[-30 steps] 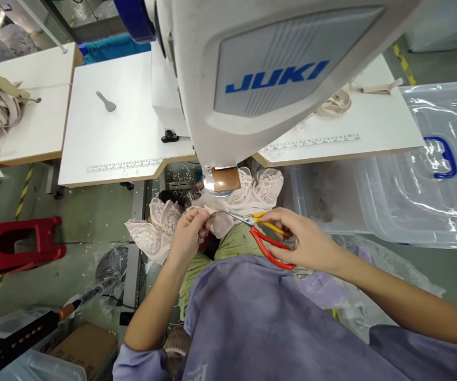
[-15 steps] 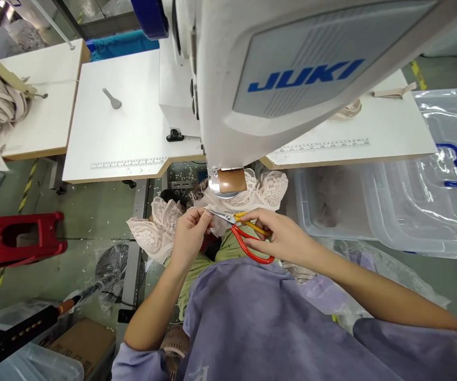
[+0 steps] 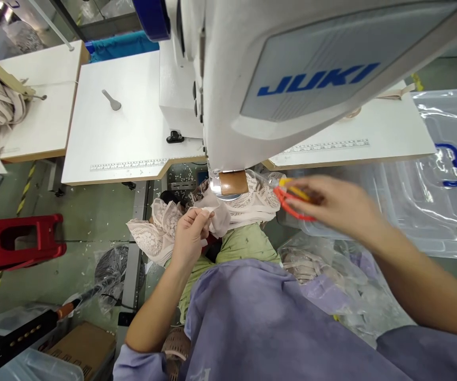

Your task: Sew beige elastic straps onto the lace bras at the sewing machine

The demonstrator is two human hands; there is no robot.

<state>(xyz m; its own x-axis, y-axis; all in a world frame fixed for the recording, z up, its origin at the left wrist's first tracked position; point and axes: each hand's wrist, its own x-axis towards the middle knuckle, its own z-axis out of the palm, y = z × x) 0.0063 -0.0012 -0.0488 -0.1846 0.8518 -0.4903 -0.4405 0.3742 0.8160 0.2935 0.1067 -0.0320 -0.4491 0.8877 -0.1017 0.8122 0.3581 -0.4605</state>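
Pale pink lace bras [image 3: 252,203] hang over my lap and around the arm of a white JUKI sewing machine [image 3: 228,121]. My left hand [image 3: 192,227] is closed, pinching the edge of the bra fabric just below and left of the machine's sewing head. Another lace cup [image 3: 153,233] lies to the left of that hand. My right hand [image 3: 327,203] holds scissors [image 3: 295,203] with red and yellow handles, off to the right of the lace. The blades point left toward the machine and are smeared by motion.
White table tops [image 3: 121,121] with printed rulers flank the machine. A clear plastic bin [image 3: 403,185] with a blue-handled lid stands at right. On the left are a red stool [image 3: 18,241], a metal leg [image 3: 135,248] and a black fan [image 3: 26,330]. A plastic bag [image 3: 343,286] lies at lower right.
My right hand has moved right and slightly up with the scissors, away from my left hand. The left hand stays in place, pinching the fabric.
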